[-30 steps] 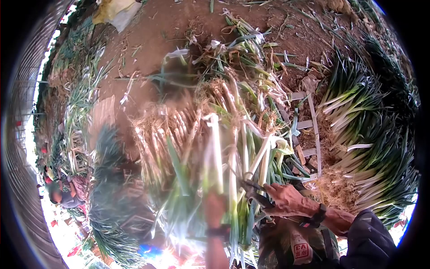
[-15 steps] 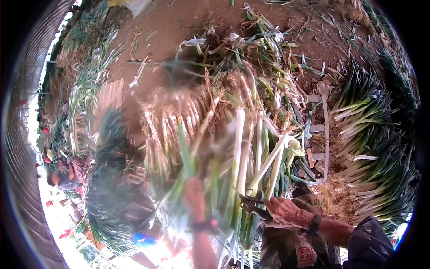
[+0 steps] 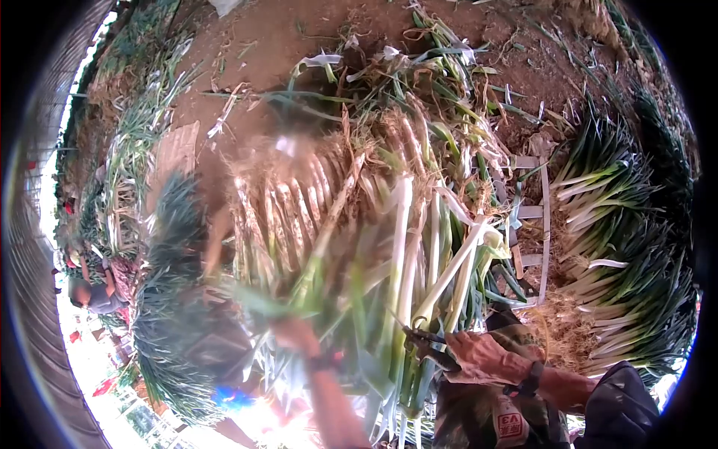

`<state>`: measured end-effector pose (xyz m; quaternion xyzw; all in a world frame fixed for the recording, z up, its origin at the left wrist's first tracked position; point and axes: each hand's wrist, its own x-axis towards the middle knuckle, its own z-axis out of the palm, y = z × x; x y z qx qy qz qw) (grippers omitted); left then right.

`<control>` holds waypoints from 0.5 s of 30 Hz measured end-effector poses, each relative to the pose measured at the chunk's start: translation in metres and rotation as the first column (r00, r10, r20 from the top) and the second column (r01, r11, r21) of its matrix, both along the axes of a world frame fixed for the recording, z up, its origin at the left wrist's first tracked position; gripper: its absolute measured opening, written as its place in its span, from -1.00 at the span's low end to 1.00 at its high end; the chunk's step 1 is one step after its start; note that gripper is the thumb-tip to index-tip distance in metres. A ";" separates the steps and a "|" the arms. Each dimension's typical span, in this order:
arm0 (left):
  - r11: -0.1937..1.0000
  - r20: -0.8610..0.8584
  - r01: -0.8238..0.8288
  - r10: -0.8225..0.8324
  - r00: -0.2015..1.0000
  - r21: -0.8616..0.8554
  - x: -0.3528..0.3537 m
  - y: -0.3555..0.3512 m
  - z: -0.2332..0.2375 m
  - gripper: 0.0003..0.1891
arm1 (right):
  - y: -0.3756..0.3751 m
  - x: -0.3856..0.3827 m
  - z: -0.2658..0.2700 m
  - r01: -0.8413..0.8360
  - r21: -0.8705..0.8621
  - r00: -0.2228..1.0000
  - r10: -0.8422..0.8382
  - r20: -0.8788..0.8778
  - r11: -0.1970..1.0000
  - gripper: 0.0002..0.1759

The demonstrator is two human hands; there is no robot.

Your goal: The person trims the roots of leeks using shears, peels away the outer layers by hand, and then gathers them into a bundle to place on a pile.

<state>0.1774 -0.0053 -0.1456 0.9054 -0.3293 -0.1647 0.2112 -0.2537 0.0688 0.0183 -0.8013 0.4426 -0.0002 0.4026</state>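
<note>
My left hand [image 3: 295, 335] is blurred at the lower centre, its fingers closed around a green leaf [image 3: 262, 301] that points left over the pile. In my right hand [image 3: 482, 358], at the lower right of centre, is a pair of dark scissors [image 3: 428, 344], its tip directed up and left beside pale stalks. Peeled leeks [image 3: 398, 247] with white stems lie just above the scissors. Left of them is a row of unpeeled leeks [image 3: 299, 217] with brown, soil-covered roots, nearest to my left hand.
At the right, trimmed leeks [image 3: 621, 262] are stacked beside a pale frame [image 3: 545, 232]. More green leeks [image 3: 168, 299] lie at the left. Another person [image 3: 97, 293] is at the far left. Loose leaves and peelings [image 3: 441, 67] litter the brown ground [image 3: 262, 45].
My left hand has moved left, and the green leaf has swung from upright to pointing left. My right hand and the scissors have hardly moved.
</note>
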 end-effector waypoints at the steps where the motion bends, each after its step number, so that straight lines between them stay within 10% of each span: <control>1: 0.971 -0.216 -0.240 0.234 0.948 0.000 0.016 0.022 0.001 -0.56 | 0.000 0.000 -0.001 0.004 0.015 1.000 -0.004 0.003 1.000 -0.09; 3: 0.735 -0.584 -0.637 0.629 0.513 0.233 0.049 0.070 -0.003 -0.54 | 0.001 -0.001 -0.005 0.016 0.075 1.000 -0.015 -0.007 0.997 -0.10; 5: 0.649 -0.670 -0.666 0.681 0.295 0.366 0.059 0.104 -0.009 -0.47 | 0.014 -0.003 -0.019 0.059 0.147 0.998 -0.057 -0.016 0.987 -0.11; 9: 0.968 -0.639 -0.244 0.151 0.754 -0.060 -0.045 0.048 0.060 -0.71 | 0.017 -0.008 -0.027 0.073 -0.014 0.986 -0.070 0.153 0.997 -0.29; 11: 0.970 -0.223 0.224 -0.240 0.945 -0.092 -0.057 0.001 0.062 -0.63 | 0.004 -0.007 -0.016 0.087 -0.035 0.979 -0.078 0.190 0.996 -0.29; 15: 0.798 0.186 0.562 -0.599 0.779 0.219 -0.055 -0.055 0.020 -0.63 | -0.026 0.003 0.009 0.100 0.112 0.988 -0.112 0.106 0.989 -0.13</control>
